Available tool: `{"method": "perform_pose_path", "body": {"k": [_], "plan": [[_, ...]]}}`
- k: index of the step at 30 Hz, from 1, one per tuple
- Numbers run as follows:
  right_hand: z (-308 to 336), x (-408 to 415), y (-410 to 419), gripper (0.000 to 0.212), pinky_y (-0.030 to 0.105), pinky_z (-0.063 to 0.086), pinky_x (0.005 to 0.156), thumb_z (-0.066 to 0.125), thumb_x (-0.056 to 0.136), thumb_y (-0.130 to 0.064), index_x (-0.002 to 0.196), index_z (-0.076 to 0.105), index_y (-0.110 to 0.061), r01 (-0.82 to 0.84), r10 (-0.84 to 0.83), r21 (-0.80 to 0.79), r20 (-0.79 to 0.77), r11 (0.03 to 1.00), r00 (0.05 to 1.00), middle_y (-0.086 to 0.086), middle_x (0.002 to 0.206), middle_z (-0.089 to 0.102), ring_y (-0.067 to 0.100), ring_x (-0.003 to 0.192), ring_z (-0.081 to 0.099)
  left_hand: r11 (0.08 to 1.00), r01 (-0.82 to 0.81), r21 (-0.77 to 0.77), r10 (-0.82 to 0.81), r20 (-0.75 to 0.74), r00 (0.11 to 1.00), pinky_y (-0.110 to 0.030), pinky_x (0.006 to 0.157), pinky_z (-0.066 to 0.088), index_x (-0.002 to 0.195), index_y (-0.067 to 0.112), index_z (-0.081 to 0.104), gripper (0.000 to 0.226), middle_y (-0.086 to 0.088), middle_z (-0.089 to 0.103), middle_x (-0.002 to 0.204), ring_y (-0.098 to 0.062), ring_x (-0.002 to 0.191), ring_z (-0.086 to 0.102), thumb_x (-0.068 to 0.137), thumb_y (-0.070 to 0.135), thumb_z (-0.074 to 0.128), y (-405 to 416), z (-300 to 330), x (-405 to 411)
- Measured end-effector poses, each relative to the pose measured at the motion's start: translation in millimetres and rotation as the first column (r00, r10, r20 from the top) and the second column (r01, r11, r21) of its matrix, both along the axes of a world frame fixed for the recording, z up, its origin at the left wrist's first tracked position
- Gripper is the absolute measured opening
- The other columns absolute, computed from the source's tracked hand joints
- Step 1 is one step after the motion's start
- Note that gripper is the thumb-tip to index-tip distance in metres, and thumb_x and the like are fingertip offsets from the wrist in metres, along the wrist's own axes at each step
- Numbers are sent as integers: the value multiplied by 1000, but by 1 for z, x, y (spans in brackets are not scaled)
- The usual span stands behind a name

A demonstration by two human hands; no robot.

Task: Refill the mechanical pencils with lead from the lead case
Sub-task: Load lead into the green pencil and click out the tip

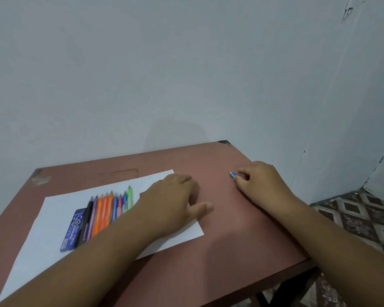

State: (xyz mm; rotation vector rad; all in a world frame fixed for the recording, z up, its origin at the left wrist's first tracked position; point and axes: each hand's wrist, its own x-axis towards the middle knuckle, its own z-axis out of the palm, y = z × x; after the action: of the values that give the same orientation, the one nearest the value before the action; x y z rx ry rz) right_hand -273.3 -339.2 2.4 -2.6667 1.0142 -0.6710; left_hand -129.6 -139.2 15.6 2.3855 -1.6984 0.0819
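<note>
The right hand (261, 185) has its fingers curled round a small blue mechanical pencil (232, 174), only the pale tip of which pokes out past the knuckles; it rests on the bare top of the reddish-brown wooden table (242, 229), near the far right corner. The left hand (175, 200) lies flat with fingers straight and the thumb spread, pressing down the right edge of a white sheet of paper (42, 251) that covers the table's left half.

On that sheet, toward the left edge of the table, a row of coloured plastic mechanical pencils (108, 209) lies side by side, tips pointing to the far edge: black, purple, orange, blue, pink and green. Touching the black one on its left is the dark blue flat lead case (73, 231), lying closed as far as can be seen.

Judging by this, the refilling has barely started: one pencil is picked out, the case is untouched, and the whole row remains to be filled.
</note>
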Motion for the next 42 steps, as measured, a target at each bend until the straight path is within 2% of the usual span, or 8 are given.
{"method": "perform_pose_path", "body": {"k": [4,7,10,14,21,29,33,42], "plan": [[7,2,15,25,29,48,80,60,97,-28,100,75,-9,-101,104,-80,33,992,994,1,93,65,20,90,62,998,-65,24,66,-31,997,-32,117,29,150,35,39,75,17,32,159,-6,145,27,88,78,35,39,8,29],[12,15,38,30,21,41,84,63,96,-32,123,72,-24,-259,260,-79,7,963,966,-14,97,56,6,91,52,994,-111,18,112,-72,991,-29,114,30,149,38,39,75,21,32,156,-1,143,26,86,78,42,69,12,53],[13,33,63,24,19,45,83,64,95,-35,117,73,-30,-375,375,-19,-14,927,927,-20,90,54,1,87,52,993,-120,20,122,-111,986,-22,106,30,148,38,41,78,23,33,154,8,132,29,83,81,45,95,12,73],[13,61,90,27,5,36,69,65,96,-37,121,72,-30,-464,466,71,-13,883,885,-19,95,60,-8,85,55,979,-170,114,184,-123,975,-33,108,40,148,43,37,88,19,35,155,-2,131,39,74,91,35,118,10,92],[6,112,114,33,14,38,68,62,97,-45,129,65,-38,-525,539,195,-20,828,842,-24,108,57,-6,88,54,979,-204,4,197,-281,939,-30,104,41,145,45,42,87,22,44,146,1,123,44,73,93,35,145,-1,108],[24,166,117,24,30,52,83,59,102,-30,121,72,-34,-663,641,21,-279,748,715,-12,110,62,9,99,56,975,-203,-88,155,-381,911,-23,93,49,133,47,53,80,28,57,122,7,110,54,70,94,40,149,-9,117],[23,183,115,20,27,47,81,69,96,-25,113,77,-31,-760,695,-69,-359,646,623,-13,108,65,8,99,53,971,-199,-131,129,-413,901,-21,88,51,123,47,59,56,28,62,113,10,107,56,79,80,51,153,-10,124],[21,188,98,17,15,33,61,86,81,-23,94,76,-20,-901,815,-307,-403,308,416,-4,93,75,13,80,61,961,-205,-187,105,-437,893,-15,84,49,126,51,55,56,30,58,119,12,108,56,77,77,52,148,-12,126]]}}
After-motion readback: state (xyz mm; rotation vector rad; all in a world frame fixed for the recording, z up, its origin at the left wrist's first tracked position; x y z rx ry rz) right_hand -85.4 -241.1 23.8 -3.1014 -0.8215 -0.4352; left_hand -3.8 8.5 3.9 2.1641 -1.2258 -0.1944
